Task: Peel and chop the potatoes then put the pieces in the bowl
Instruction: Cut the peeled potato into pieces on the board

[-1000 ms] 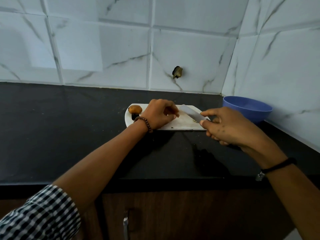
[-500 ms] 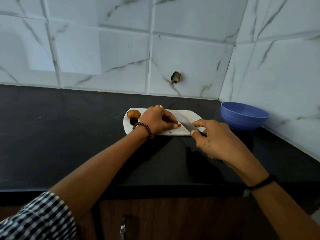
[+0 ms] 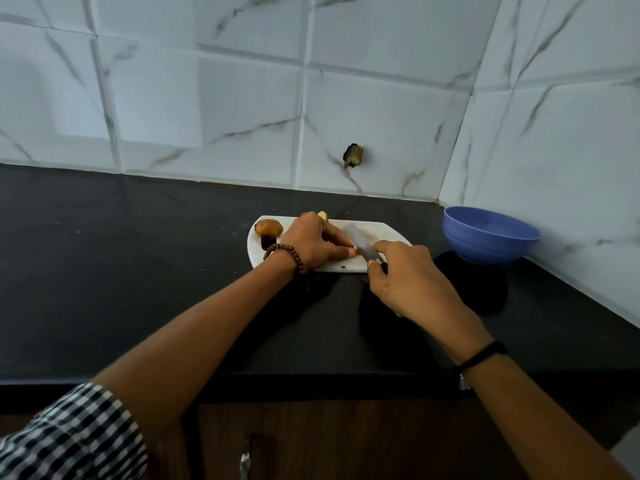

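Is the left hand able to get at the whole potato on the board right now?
Probably yes: the whole potato lies uncovered just beside the left hand, nothing between them. That hand is busy holding the piece being cut, so it must let go first.

The left hand (image 3: 311, 242) covers nearly all of the potato (image 3: 322, 215) it grips, and only a pale end shows past the knuckles. The knife (image 3: 360, 242) shows its blade alone; the handle is buried in the right hand (image 3: 405, 278). A dark object (image 3: 268, 241) on the cutting board (image 3: 381, 227), partly behind the wrist, cannot be identified. The near wall of the bowl (image 3: 485, 249) hides its bottom. The checked sleeve (image 3: 69, 438) runs off the lower left edge.
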Motion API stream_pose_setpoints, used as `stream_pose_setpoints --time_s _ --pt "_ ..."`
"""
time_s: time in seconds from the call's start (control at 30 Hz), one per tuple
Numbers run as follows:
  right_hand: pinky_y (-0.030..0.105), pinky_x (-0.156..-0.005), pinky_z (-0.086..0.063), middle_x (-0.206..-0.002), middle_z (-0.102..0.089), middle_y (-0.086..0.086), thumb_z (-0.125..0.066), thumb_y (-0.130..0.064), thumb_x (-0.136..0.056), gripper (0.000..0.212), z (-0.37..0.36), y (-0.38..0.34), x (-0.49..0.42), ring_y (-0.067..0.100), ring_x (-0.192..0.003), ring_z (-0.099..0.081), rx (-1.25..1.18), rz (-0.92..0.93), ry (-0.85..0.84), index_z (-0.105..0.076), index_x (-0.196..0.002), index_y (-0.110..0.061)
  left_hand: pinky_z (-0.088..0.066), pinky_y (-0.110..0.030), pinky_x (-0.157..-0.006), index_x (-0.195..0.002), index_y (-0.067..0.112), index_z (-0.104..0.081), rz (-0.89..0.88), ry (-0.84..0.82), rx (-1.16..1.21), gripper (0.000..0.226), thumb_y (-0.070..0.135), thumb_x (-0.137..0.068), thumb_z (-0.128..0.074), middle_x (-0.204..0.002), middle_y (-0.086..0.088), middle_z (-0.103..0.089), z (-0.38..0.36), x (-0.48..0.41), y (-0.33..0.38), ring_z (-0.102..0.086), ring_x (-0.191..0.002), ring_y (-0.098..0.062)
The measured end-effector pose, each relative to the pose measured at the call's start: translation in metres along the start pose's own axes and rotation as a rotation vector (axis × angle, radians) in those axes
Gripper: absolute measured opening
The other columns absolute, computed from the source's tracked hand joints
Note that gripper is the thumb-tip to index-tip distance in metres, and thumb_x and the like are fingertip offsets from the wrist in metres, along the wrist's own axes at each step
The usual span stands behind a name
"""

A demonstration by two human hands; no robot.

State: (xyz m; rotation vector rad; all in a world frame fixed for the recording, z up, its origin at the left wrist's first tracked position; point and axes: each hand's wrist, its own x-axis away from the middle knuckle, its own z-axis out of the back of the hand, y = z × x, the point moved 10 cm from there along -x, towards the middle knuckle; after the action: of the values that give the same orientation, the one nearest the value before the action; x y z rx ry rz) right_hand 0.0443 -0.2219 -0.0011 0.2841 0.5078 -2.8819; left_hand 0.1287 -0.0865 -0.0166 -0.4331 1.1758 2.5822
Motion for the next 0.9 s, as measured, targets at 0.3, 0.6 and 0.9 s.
stream_pose_setpoints --time_s 0.3,0.6,0.9 --pt "0.031 -0.072 -0.043 -0.126 -0.053 0.017 -0.052 -0.023 -0.102 0.035 -0.009 -0.008 -0.001 0.027 -0.097 -0.058 0.159 -0.040 -0.092 -0.052 -0.135 -0.012 -0.045 -0.013 -0.081 -0.086 0.018 -0.079 -0.039 0.029 -0.015 0.012 0.024 -0.076 -0.080 -0.085 0.006 -0.075 0.002 0.003 0.006 -0.062 -0.085 -0.003" --pt "0.032 -0.080 -0.049 -0.115 -0.050 0.010 -0.056 -0.028 -0.101 0.037 -0.010 -0.002 0.029 0.022 -0.101 -0.059 0.245 -0.110 -0.287 -0.051 -0.135 -0.014 -0.039 0.002 -0.066 -0.088 0.018 -0.078 -0.038 0.026 -0.057 0.011 0.024 -0.079 -0.077 -0.078 0.013 -0.069 0.002 0.004 0.007 -0.058 -0.075 0.003" --pt "0.028 -0.063 -0.060 -0.096 -0.065 0.009 -0.048 -0.030 -0.104 0.033 0.017 0.007 0.030 0.017 -0.063 -0.070 0.041 -0.057 -0.071 -0.053 -0.134 -0.019 -0.040 -0.014 -0.089 -0.086 0.020 -0.077 -0.076 0.015 -0.043 0.009 0.024 -0.078 -0.078 -0.076 0.014 -0.068 0.002 0.005 0.011 -0.058 -0.069 0.009"
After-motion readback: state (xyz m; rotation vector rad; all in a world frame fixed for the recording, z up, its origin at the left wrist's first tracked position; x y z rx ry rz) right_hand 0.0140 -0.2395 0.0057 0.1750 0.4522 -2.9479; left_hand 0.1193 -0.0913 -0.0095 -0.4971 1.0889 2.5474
